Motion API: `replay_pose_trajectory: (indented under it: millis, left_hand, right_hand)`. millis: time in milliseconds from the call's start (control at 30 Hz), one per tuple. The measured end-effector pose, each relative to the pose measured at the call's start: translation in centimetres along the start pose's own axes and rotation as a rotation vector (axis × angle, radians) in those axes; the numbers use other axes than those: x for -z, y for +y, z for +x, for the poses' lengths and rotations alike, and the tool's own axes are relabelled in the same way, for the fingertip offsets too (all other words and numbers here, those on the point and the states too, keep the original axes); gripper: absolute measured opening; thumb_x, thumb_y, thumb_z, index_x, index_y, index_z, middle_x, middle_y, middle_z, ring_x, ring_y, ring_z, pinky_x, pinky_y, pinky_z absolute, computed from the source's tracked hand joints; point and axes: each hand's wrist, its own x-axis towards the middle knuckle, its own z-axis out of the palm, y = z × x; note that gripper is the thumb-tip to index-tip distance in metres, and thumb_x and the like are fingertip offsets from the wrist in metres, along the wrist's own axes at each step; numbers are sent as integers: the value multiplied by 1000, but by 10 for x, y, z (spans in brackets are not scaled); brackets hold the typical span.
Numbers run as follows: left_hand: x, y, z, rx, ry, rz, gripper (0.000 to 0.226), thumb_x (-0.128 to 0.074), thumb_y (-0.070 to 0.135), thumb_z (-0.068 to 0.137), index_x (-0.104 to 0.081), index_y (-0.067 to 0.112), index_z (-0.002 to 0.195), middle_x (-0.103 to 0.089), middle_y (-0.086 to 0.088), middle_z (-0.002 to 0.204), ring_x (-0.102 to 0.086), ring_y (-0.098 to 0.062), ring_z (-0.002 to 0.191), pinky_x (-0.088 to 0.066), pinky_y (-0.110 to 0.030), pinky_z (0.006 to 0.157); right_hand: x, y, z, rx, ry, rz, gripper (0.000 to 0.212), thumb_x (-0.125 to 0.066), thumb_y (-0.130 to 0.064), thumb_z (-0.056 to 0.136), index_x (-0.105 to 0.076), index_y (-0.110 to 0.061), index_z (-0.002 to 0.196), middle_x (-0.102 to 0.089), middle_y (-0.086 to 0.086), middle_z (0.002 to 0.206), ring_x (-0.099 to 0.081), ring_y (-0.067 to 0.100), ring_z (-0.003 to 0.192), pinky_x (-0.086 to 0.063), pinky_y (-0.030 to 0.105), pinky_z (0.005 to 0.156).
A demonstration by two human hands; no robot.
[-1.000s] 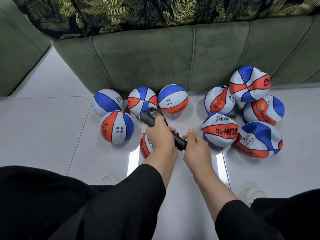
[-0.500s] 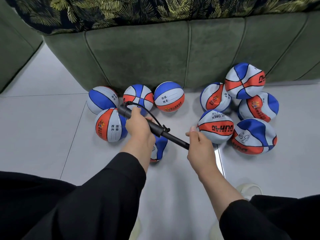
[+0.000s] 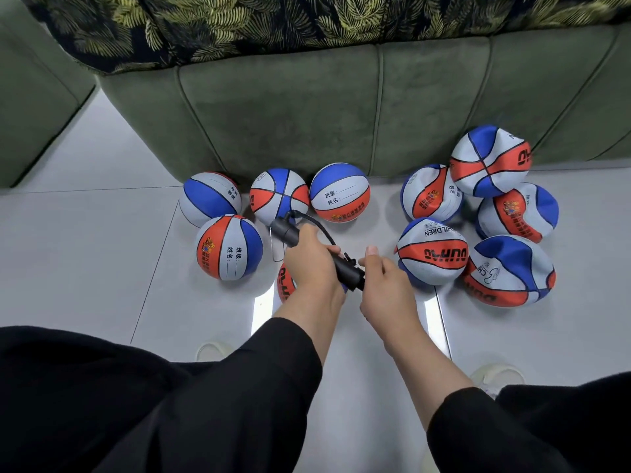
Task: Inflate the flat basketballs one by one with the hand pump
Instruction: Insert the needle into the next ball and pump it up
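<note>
Left hand (image 3: pixel 309 264) wraps the black pump (image 3: pixel 345 271) barrel, right hand (image 3: pixel 384 285) grips its handle end, over a mostly hidden basketball (image 3: pixel 286 283) on the floor (image 3: pixel 85 250).

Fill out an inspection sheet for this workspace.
Surface: pale tiled floor.
Job's things: four round balls left; five crumpled flat balls right; one ball under the hands; black pump.
Clutter: nothing seen.
Hands: left hand grips the pump barrel; right hand holds its handle end.
Cables: black pump hose loops up from the barrel.
Surroundings: green sofa, leaf-print fabric, pale shoes.
</note>
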Motion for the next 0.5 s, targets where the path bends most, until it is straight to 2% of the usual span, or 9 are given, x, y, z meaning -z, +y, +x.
replay_pose_trajectory:
  millis: [133, 233, 400, 500]
  left_hand:
    - [3, 17, 15, -42, 29, 5, 12, -61, 25, 96, -55, 16, 96, -59, -3, 53, -52, -15, 44, -46, -20, 41]
    - [8, 32, 28, -69, 74, -15, 12, -61, 25, 94, -53, 16, 94, -59, -1, 52, -52, -14, 44, -45, -19, 41]
    - [4, 25, 27, -61, 56, 4, 14, -60, 30, 94, -55, 18, 95, -59, 2, 51, -52, -14, 50, -47, -25, 53]
    - [1, 16, 20, -47, 45, -9, 13, -60, 31, 95, -57, 19, 98, -59, 3, 50, -54, -14, 50, -49, -26, 52]
  right_hand:
    - [9, 6, 1, -2, 31, 23, 65, -33, -70, 94, -65, -13, 99, -63, 7, 81, -59, 32, 78, -52, 45, 76]
    - [17, 11, 0, -11, 46, 49, 74, -31, -75, 84, -63, -10, 98, -52, 11, 73, -52, 31, 70, -46, 40, 68]
    - [19, 13, 2, -8, 45, 36, 58, -35, -61, 102, -64, -10, 98, -55, 7, 74, -52, 28, 70, -47, 39, 70]
    - [13, 8, 1, -2, 42, 18, 52, -33, -56, 106, -67, -17, 98, -62, 3, 84, -59, 29, 84, -50, 43, 82]
